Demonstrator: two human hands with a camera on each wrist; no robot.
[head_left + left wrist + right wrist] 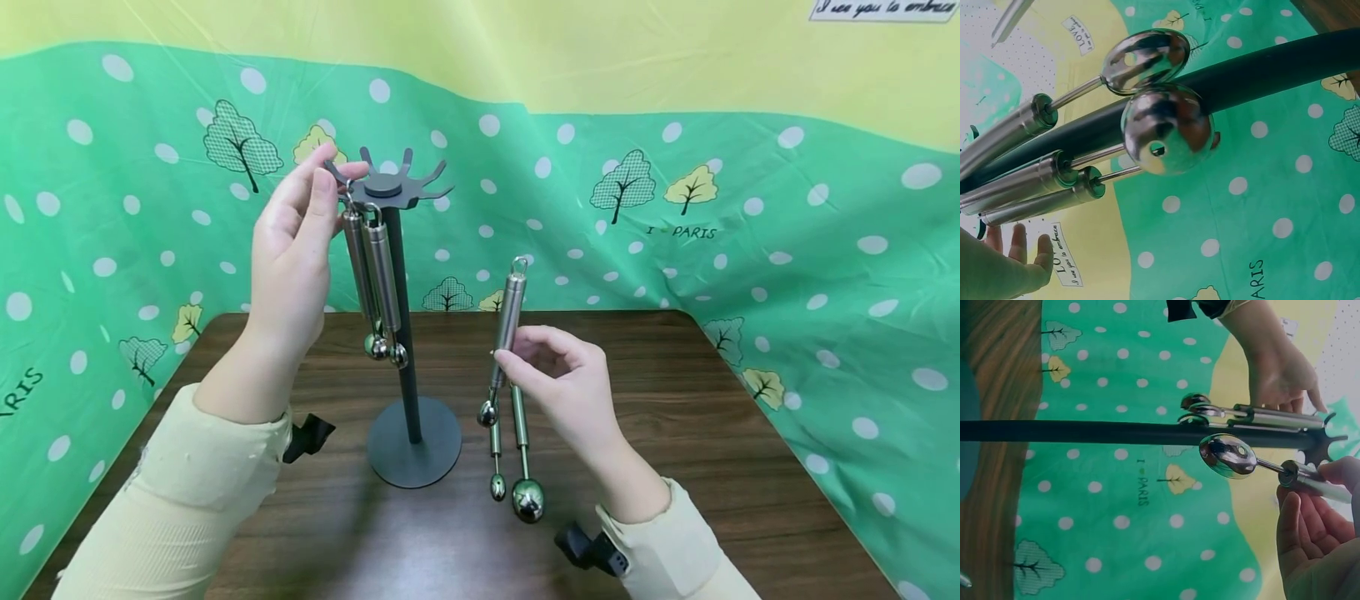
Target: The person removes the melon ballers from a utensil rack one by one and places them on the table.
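Note:
My left hand (296,225) is at the top of a dark metal utensil stand (405,333). Its thumb and index finger pinch a curved hook at the left of the rack. Steel melon ballers (384,275) hang by their loops right beside those fingers, round scoops downward. My right hand (566,383) pinches another melon baller (508,317) by its cylindrical handle, loop up and scoop down, to the right of the post. In the right wrist view its shiny scoop (1229,456) with a small hole overlaps the post.
Two more steel scoops lie on the wooden table (637,433), one with a large round bowl (528,500), the other with a small one (498,487). The stand's round base (414,462) sits left of them. A printed green and yellow cloth (570,183) hangs behind.

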